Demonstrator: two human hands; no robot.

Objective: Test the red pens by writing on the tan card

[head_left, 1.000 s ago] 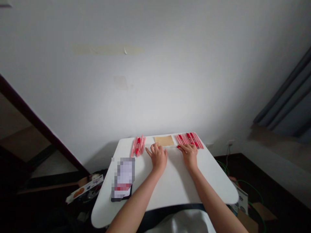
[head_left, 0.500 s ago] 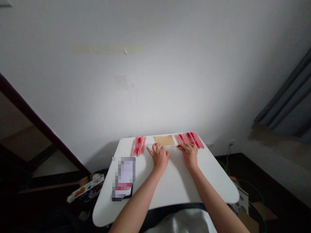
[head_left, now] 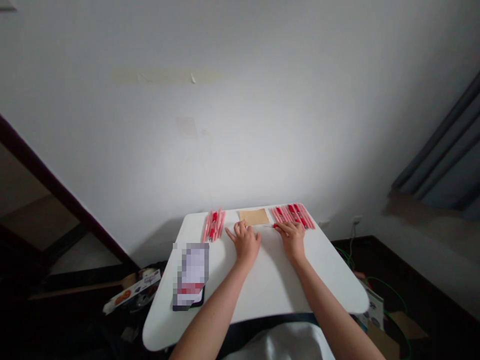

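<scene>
My left hand (head_left: 246,243) rests low over the white table with its little finger stretched out and the other fingers bent down. Its fingertips are on a slim pale pen (head_left: 265,225) that spans the gap between my hands. Under those fingers the pen is mostly hidden. The red end of the same pen lies in the fingers of my right hand (head_left: 292,237), closed around it. Just beyond my left fingertips lies a tan paper sheet (head_left: 255,217). Pink and red pens form a row (head_left: 292,216) behind my right hand, and a smaller group (head_left: 214,225) lies to the left.
A phone-like device (head_left: 191,275), blurred out, lies at the left of the white table (head_left: 273,290). A wall (head_left: 240,160) stands right behind the table. Boxes (head_left: 131,290) and green cables (head_left: 386,287) are on the floor at the sides.
Both hands stay in almost the same place on the pen. The whole view shifts very slightly.
</scene>
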